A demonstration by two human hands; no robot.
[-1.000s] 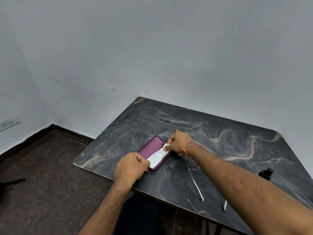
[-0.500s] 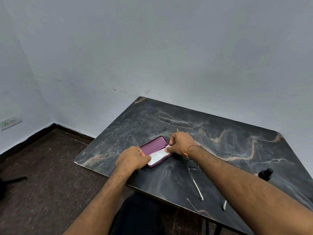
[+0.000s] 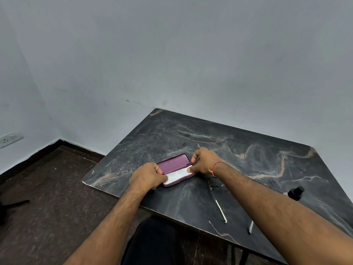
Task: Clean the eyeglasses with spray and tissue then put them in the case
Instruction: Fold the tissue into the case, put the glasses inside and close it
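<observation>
A purple eyeglass case (image 3: 174, 164) lies open on the dark marbled table (image 3: 248, 159), its lid tipped back. White tissue (image 3: 177, 175) fills the lower half of the case. My left hand (image 3: 147, 175) grips the near left end of the case. My right hand (image 3: 203, 161) holds its far right end, thumb on the tissue. The eyeglasses (image 3: 217, 197) lie on the table to the right of the case, partly under my right forearm, their temple tips pointing toward me. A black-capped spray bottle (image 3: 295, 193) sits at the right, mostly hidden by my arm.
The table stands against a grey wall, its near left corner (image 3: 86, 181) rounded. Dark speckled floor (image 3: 47, 197) lies to the left, with a wall socket (image 3: 9, 139) low on the left wall. My dark-clothed leg (image 3: 152, 243) is under the table's near edge.
The case has turned anticlockwise and lies more square to me. Both hands stayed on its ends, and the lid stands a little wider.
</observation>
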